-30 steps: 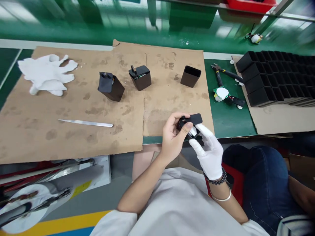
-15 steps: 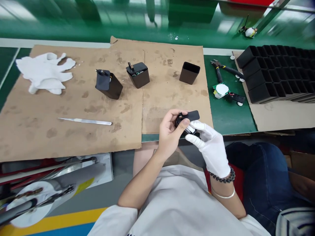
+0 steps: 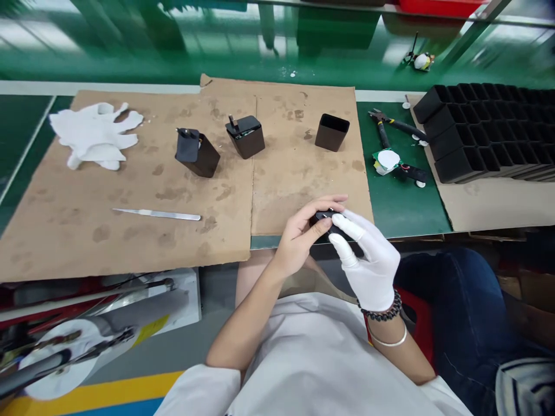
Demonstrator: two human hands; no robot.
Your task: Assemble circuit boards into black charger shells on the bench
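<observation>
Near the front edge of the bench, a black plug adapter [image 3: 323, 215] with metal pins is held between my two hands. My bare left hand [image 3: 303, 228] wraps round its left side, thumb in front and fingers behind. On the right, my white-gloved right hand [image 3: 366, 251] pinches the adapter with thumb and fingertips, hiding much of it. Beyond my hands stands a hollow black case [image 3: 332, 133], its top uncovered. Two more adapters with lids tilted on top, one at the left [image 3: 197, 153] and a second adapter [image 3: 245, 137] in the middle, stand on the cardboard.
Silver tweezers [image 3: 156, 214] and white gloves [image 3: 97, 134] lie on the cardboard [image 3: 286, 179]. Right of it are cutting pliers [image 3: 384, 128] and a circuit board [image 3: 387, 160]. Rows of black cases [image 3: 485, 130] fill the far right. Beside me sits a person in jeans [image 3: 455, 312].
The black lid that stuck out flat to the right has turned in and is now mostly covered by my fingers. My right fingers have moved up onto it. The view has shifted slightly.
</observation>
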